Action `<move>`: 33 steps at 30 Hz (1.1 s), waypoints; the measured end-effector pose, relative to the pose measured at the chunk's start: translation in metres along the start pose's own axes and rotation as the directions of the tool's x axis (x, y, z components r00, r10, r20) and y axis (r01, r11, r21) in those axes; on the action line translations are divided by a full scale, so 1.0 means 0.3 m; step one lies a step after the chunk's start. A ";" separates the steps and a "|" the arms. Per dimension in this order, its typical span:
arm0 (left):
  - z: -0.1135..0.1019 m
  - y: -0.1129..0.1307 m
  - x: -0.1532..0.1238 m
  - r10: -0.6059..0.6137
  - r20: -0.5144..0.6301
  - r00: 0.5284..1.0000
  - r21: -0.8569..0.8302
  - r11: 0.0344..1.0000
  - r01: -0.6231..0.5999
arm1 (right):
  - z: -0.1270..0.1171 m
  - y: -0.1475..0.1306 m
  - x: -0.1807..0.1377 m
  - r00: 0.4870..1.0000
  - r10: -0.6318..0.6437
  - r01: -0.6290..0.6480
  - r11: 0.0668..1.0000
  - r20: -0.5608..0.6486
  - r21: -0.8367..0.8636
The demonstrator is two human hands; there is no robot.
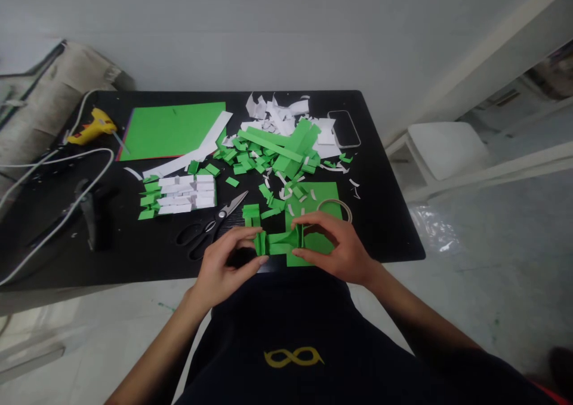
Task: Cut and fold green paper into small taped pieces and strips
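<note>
Between my two hands, at the table's front edge, is a folded green paper strip (281,243) with upright folds at both ends. My left hand (233,260) pinches its left end between thumb and fingers. The right end is gripped by my right hand (336,245), thumb below and fingers above. Just behind my left fingers lies another folded green paper piece (251,213). A green sheet (329,191) lies partly under my right hand, with a roll of tape or ring (344,205) on it. Black-handled scissors (219,217) lie left of the strip, blades partly apart.
A heap of green paper pieces (255,157) and white scraps (280,116) spreads behind my hands. To the left sits a block of white and green folded paper (188,193). Farther back are a large green sheet (174,130), a yellow glue gun (94,129) and its white cable (107,154).
</note>
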State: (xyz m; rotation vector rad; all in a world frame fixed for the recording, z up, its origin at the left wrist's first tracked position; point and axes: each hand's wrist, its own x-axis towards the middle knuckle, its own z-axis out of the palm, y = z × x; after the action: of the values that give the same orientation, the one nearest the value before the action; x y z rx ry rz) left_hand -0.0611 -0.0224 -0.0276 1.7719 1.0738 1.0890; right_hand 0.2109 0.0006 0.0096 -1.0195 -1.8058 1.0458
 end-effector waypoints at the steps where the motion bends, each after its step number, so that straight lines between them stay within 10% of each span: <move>1: 0.003 0.002 -0.001 -0.026 -0.018 1.000 -0.062 0.998 0.025 | 0.000 0.000 0.000 1.000 -0.002 0.002 1.000 0.000 -0.002; 13: 0.028 0.019 0.001 -0.121 -0.088 0.989 -0.306 0.948 0.088 | -0.001 -0.012 0.003 0.998 -0.038 0.038 0.999 0.044 -0.003; 33: -0.017 0.035 0.049 0.038 0.220 0.975 0.339 0.934 -0.113 | 0.012 -0.040 0.042 0.898 -0.134 0.339 0.817 0.420 -0.465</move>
State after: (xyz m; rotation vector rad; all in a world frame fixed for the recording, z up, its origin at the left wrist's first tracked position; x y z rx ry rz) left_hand -0.0591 -0.0114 -0.0125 2.1722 1.1255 0.7632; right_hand 0.2002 0.0072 0.0223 -0.8983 -2.5585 0.6090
